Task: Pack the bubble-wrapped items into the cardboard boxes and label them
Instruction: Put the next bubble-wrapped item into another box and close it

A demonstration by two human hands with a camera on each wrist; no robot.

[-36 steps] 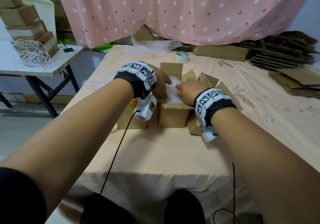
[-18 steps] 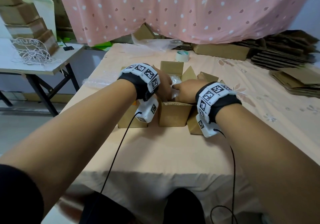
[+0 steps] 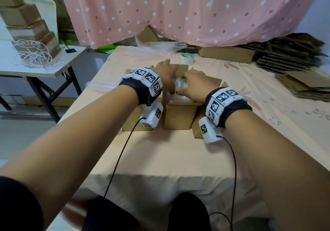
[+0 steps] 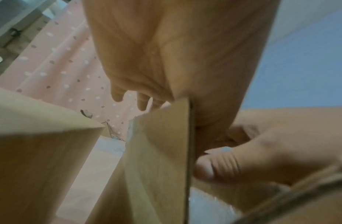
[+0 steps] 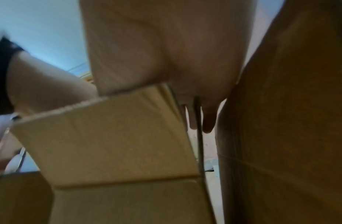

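Bubble-wrapped item [image 3: 179,86] sits clear and crinkled in the open cardboard box [image 3: 178,116]; since earlier, left hand [image 3: 166,75] and right hand [image 3: 194,86] have reached farther, fingers extended, gripping nothing.

The curtain [image 3: 187,11] is pink, dotted with white and darker dusty-rose spots. The tablecloth [image 3: 160,152] is pale peach with faint flowers in a deeper pink toward its right side. The cardboard box [image 3: 178,116] is plain brown kraft, as are the flattened cartons [image 3: 294,55] stacked at right, some of them darker. The bubble-wrapped item [image 3: 179,85] looks clear to whitish, though blur hides detail. Both wristbands [image 3: 142,80] are black, carrying white blocks printed with black square markers. The tape roll [image 3: 187,58] is off-white with a greenish core. The side table [image 3: 35,66] has a white top and black legs, with white cord [image 3: 34,56] heaped on it
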